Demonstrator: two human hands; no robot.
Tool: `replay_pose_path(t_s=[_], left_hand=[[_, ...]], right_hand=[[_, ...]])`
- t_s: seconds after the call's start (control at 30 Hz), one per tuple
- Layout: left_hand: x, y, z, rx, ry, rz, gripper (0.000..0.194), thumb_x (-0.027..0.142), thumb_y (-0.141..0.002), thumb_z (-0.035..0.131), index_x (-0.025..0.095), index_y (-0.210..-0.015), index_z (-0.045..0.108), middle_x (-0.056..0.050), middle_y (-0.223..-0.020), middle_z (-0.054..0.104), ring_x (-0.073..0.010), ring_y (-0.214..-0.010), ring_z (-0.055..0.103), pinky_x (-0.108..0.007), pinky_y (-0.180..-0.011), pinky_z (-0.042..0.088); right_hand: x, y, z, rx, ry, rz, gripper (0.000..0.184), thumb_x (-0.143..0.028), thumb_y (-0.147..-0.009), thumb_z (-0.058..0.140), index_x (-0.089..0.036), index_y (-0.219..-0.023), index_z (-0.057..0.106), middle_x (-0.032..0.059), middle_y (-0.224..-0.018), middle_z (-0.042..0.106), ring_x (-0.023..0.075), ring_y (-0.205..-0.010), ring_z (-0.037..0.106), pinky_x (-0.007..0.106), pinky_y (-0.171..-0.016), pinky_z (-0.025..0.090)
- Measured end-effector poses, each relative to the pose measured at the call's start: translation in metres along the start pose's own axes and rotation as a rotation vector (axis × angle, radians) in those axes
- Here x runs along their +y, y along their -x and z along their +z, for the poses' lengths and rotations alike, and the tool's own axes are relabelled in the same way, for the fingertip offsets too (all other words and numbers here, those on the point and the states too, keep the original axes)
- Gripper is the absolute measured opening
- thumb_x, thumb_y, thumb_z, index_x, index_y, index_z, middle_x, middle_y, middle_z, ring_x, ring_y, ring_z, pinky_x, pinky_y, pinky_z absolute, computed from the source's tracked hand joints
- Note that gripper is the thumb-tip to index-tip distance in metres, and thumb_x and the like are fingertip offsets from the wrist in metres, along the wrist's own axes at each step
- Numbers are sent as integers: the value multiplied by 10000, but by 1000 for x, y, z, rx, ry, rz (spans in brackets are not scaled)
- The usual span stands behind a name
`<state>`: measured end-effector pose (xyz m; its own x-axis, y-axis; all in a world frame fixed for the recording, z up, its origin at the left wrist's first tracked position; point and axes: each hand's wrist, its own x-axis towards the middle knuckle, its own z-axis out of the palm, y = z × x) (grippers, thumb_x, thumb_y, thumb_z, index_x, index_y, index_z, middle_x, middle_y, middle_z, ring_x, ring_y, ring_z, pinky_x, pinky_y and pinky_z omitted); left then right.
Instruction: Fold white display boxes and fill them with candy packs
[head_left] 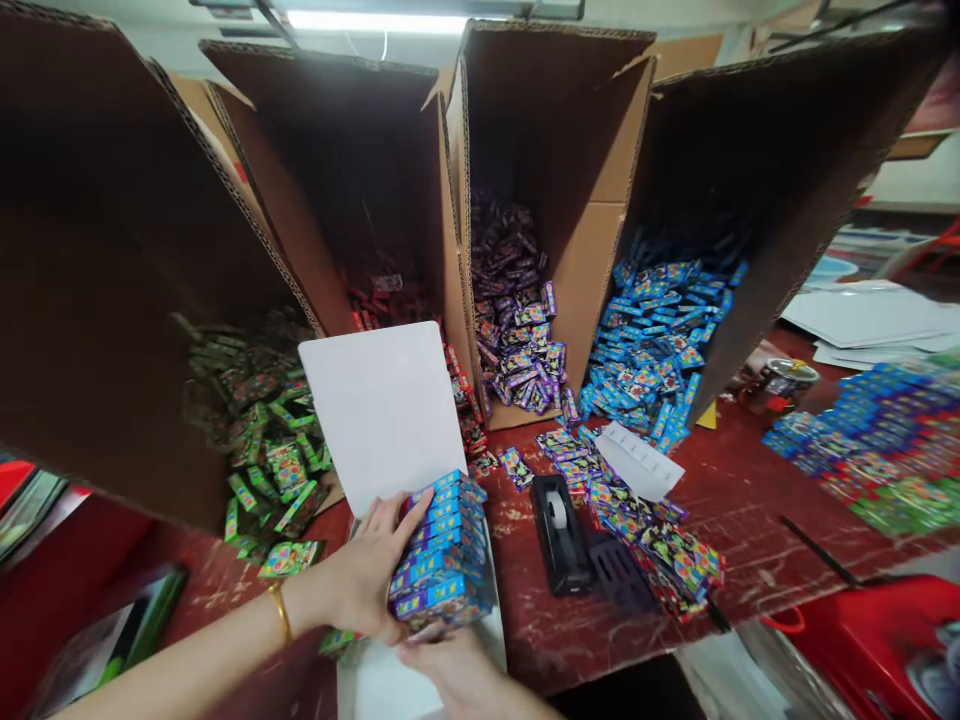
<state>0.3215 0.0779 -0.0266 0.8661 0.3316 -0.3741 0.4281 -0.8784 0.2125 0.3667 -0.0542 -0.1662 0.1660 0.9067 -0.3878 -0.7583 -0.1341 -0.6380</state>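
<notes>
A white cardboard box stands open in front of me, its lid raised. Over it, a block of small blue and purple candy packs is squeezed between both hands. My left hand wraps the block's left side, with the thumb on top and a gold bangle at the wrist. At the near end, my right hand is closed against the lower edge of the block; some of its fingers are hidden. Whether the packs touch the bottom of the white box, I cannot tell.
Large cartons hold loose green packs, red packs, purple packs and blue packs. A black tape dispenser sits right of the white box, near scattered packs and a paper slip. Packs in rows lie further right.
</notes>
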Motion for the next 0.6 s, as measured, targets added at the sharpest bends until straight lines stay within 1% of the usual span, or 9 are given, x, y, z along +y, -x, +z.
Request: replay_pose_path(t_s=[0.07,0.17,0.27,0.33,0.4,0.43,0.47,0.53,0.6], left_hand=[[0,2,10,25,-19,-27,1343,327,-469,792,140,-1482,-69,-293,-1469,156,-489,-1386,109,-664,-1104,90],[-2,11,30,134,20,1,1246,310,-572,739,181,-1478,-106,-264,-1533,-31,-455,-1411,7,-651,-1107,137],[-5,21,50,262,30,-7,1164,397,-682,714,205,-1478,-113,-229,-1546,-114,-432,-1416,-50,-647,-1101,188],[-5,28,60,308,13,-34,1137,490,-723,695,191,-1482,-97,-231,-1548,-100,-426,-1418,-53,-643,-1098,212],[-3,33,67,344,-26,-33,1095,519,-749,672,168,-1489,-56,-236,-1548,-94,-422,-1420,-46,-638,-1099,225],[0,36,69,364,-54,-23,1061,502,-762,664,154,-1492,-24,-236,-1548,-89,-420,-1421,-38,-634,-1099,235],[4,38,72,388,-87,-11,1009,469,-781,652,144,-1493,14,-233,-1551,-72,-417,-1423,-21,-630,-1098,249],[13,42,77,434,-163,25,856,372,-830,608,149,-1490,111,-212,-1561,18,-400,-1428,53,-604,-1085,307],[20,45,83,472,-225,67,691,274,-863,556,166,-1464,231,-176,-1547,181,-360,-1421,171,-555,-1075,365]], right_hand=[[-20,15,-10,11,-78,99,450,-368,-337,905,-211,-619,591,-29,-655,636,196,-741,652,385,-893,488],[-49,48,-31,44,-74,91,420,-359,-424,890,-189,-700,623,-24,-700,643,140,-738,642,288,-820,497],[-73,79,-60,63,218,86,390,-458,-554,827,-171,-770,674,3,-687,668,122,-588,621,242,-605,503],[-90,84,-78,134,486,-8,390,-522,-650,751,-162,-790,693,14,-622,660,118,-487,586,232,-505,475],[-105,70,-84,253,629,-233,391,-526,-737,680,-167,-892,696,61,-771,709,160,-649,659,266,-625,533],[-112,57,-82,309,633,-356,415,-515,-760,663,-179,-1002,676,89,-940,715,191,-831,678,302,-764,546],[-116,41,-76,340,612,-457,469,-503,-773,653,-191,-1123,628,110,-1123,672,217,-1018,641,348,-905,513],[-119,6,-57,315,606,-569,556,-485,-800,624,-190,-1262,527,141,-1319,551,246,-1217,525,430,-1049,414],[-116,-23,-36,271,689,-657,564,-446,-808,617,-175,-1288,494,160,-1319,522,256,-1236,498,456,-1072,385]])
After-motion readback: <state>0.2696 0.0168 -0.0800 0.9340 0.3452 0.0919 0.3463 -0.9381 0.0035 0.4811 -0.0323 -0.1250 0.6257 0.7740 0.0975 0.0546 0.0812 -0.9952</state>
